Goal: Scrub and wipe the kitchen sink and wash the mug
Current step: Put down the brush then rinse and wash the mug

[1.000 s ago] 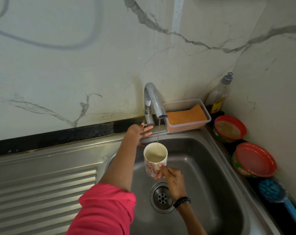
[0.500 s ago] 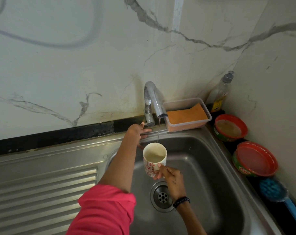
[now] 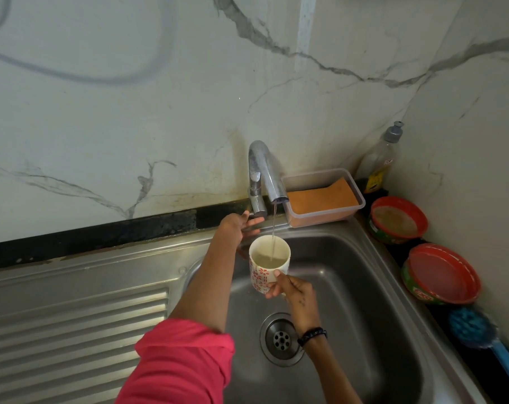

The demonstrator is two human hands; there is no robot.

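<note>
Right hand [image 3: 291,290] grip clamped on white red-patterned ceramic mug [image 3: 266,266] filling under thin tap stream; left hand [image 3: 241,225] fingers loosely extended at chrome faucet [image 3: 262,176] base; sink scrubbing apparently pending.

A loose, bright pink fabric sleeve [image 3: 183,363] is worn on the left arm, reaching to about the elbow, with soft folds seen at its hem. A thin black beaded bracelet [image 3: 312,336] is worn round the right wrist. A few small dark marks [image 3: 302,301] are seen on the back of the right hand [image 3: 294,293].
</note>
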